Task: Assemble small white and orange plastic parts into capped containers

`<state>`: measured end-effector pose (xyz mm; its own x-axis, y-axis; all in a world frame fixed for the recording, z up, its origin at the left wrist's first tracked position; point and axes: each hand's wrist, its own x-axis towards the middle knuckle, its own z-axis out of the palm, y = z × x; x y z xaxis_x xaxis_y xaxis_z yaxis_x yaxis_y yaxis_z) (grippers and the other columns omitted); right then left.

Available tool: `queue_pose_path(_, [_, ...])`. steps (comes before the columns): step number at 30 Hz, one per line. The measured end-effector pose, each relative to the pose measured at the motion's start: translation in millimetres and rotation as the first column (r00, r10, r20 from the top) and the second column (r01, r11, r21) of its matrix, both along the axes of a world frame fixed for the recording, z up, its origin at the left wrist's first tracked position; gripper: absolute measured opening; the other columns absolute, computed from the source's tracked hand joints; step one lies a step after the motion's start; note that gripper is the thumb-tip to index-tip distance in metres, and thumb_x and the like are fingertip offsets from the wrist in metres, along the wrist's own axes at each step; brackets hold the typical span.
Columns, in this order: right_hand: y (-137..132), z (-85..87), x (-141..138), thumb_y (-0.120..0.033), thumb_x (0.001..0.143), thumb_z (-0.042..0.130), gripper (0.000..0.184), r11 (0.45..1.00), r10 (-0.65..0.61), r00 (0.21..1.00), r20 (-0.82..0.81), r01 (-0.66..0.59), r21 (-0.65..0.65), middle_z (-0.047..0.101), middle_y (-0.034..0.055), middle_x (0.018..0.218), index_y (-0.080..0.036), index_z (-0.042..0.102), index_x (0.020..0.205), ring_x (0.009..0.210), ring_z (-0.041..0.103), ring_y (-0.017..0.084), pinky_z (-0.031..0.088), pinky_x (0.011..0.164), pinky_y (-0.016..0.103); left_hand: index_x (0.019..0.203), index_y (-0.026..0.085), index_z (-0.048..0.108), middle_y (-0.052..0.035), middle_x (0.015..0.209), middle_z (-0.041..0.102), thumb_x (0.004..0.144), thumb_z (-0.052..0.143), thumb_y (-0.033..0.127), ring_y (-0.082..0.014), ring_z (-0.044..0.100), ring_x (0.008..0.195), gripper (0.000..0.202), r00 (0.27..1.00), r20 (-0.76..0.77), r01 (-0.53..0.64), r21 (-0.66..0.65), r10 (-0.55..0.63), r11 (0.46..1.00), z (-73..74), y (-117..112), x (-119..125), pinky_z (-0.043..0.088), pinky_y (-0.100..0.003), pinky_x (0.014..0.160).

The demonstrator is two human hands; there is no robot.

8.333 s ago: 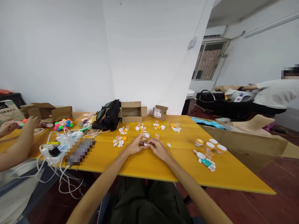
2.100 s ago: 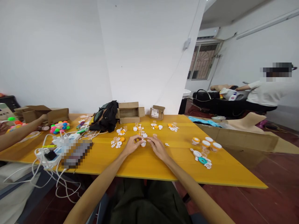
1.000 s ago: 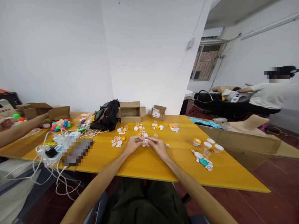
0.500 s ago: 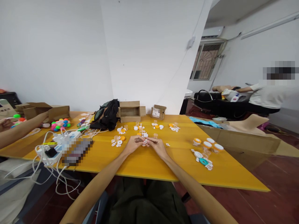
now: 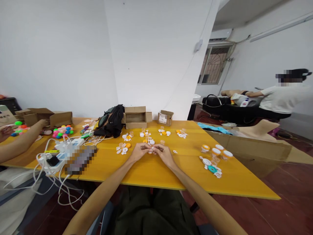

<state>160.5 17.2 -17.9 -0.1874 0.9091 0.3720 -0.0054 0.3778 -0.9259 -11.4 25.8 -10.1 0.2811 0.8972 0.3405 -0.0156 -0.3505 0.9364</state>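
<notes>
My left hand (image 5: 139, 152) and my right hand (image 5: 164, 153) meet over the middle of the yellow table (image 5: 156, 171). Their fingertips pinch a small white plastic part (image 5: 152, 150) between them; its shape is too small to make out. Just beyond the fingers lie more small white and orange parts (image 5: 149, 141). Another small heap of white and orange parts (image 5: 123, 148) lies left of my left hand. A lone white piece (image 5: 175, 151) rests right of my right hand.
Orange- and white-lidded little jars (image 5: 216, 151) and a teal disc (image 5: 211, 168) sit at the right. Cardboard boxes (image 5: 136, 117), a black bag (image 5: 112, 121), a power strip with cables (image 5: 52, 159) and coloured balls (image 5: 62, 131) stand left. Another person's arm (image 5: 18, 143) reaches in at far left. A person stands at the far right.
My hands stay together on the small part, with only slight finger shifts. The other person's arm at the left has moved a little.
</notes>
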Motion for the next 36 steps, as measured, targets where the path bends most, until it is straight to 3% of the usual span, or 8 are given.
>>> queue_pose_path(9, [-5,3.2,-1,-0.044,0.081,0.059,0.025,0.994,-0.012,0.995,0.103,0.001,0.108,0.068,0.0014,0.067,-0.021,0.061,0.074,0.061,0.063,0.018,0.053,0.061,0.03,0.068,0.015,0.07,-0.0051,0.077,0.073,0.063,0.082,0.037,-0.0183,0.068,0.075,0.025,1.0,-0.01,0.004,0.009,-0.004,1.0,2.6,-2,0,0.055,-0.032,0.078])
queue_pose_path(18, [-7,2.2,-1,-0.042,0.084,0.058,0.022,0.955,-0.144,0.981,0.132,0.103,0.28,0.069,0.0045,0.081,-0.022,0.066,0.082,0.076,0.065,0.021,0.053,0.071,0.032,0.082,0.016,0.069,-0.0063,0.083,0.074,0.069,0.078,0.041,-0.0195,0.07,0.08,0.03,0.999,-0.036,-0.014,0.053,0.016,0.999,11.1,-8,0,0.055,-0.032,0.081])
queue_pose_path(23, [-5,-1.0,-2,-0.039,0.084,0.059,0.018,0.957,-0.123,0.984,0.131,0.082,0.279,0.07,0.0026,0.08,-0.022,0.064,0.082,0.075,0.066,0.02,0.054,0.072,0.033,0.08,0.015,0.07,-0.0056,0.077,0.073,0.071,0.077,0.043,-0.0181,0.068,0.073,0.03,0.998,-0.061,-0.002,0.121,0.009,0.993,13.5,-10,1,0.054,-0.03,0.075])
queue_pose_path(27, [-6,-3.8,-2,-0.038,0.088,0.056,0.017,0.932,-0.186,0.956,0.229,0.098,0.348,0.07,0.0025,0.081,-0.023,0.063,0.084,0.074,0.067,0.02,0.054,0.071,0.032,0.075,0.016,0.069,-0.0047,0.074,0.071,0.071,0.076,0.043,-0.0175,0.067,0.07,0.028,0.998,-0.061,-0.009,0.12,0.016,0.993,14.6,-10,1,0.053,-0.029,0.073])
queue_pose_path(29, [-7,-3.3,3,-0.037,0.09,0.054,0.017,0.888,-0.281,0.906,0.316,0.121,0.445,0.071,0.0038,0.085,-0.023,0.064,0.088,0.078,0.067,0.02,0.053,0.072,0.032,0.074,0.016,0.068,-0.0039,0.073,0.07,0.071,0.076,0.041,-0.0171,0.066,0.07,0.027,0.999,-0.039,-0.032,0.111,0.036,0.993,14.5,-10,1,0.052,-0.029,0.073])
queue_pose_path(31, [-6,-2.0,14,-0.036,0.092,0.051,0.018,0.808,-0.436,0.816,0.379,0.169,0.564,0.071,0.0058,0.091,-0.024,0.065,0.092,0.084,0.067,0.022,0.052,0.075,0.032,0.074,0.016,0.067,-0.0026,0.07,0.068,0.07,0.077,0.04,-0.0162,0.065,0.068,0.027,0.998,-0.01,-0.058,0.095,0.059,0.994,13.9,-8,0,0.051,-0.029,0.073])
queue_pose_path(34, [-4,-1.7,36,-0.032,0.095,0.046,0.021,0.694,-0.654,0.637,0.408,0.291,0.659,0.069,0.0083,0.093,-0.024,0.065,0.096,0.087,0.065,0.022,0.051,0.077,0.032,0.076,0.016,0.066,-0.0006,0.065,0.065,0.071,0.076,0.041,-0.0143,0.061,0.063,0.028,0.994,0.051,-0.095,0.07,0.092,0.993,13.6,-5,-1,0.05,-0.028,0.069])
queue_pose_path(36, [-2,-4.1,51,-0.034,0.094,0.048,0.021,0.661,-0.734,0.479,0.481,0.344,0.667,0.068,0.0088,0.086,-0.023,0.066,0.089,0.082,0.064,0.023,0.049,0.073,0.032,0.081,0.016,0.066,0.0001,0.066,0.065,0.071,0.076,0.041,-0.0131,0.059,0.061,0.028,0.989,0.102,-0.117,0.059,0.111,0.991,14.4,-3,-2,0.049,-0.026,0.066])
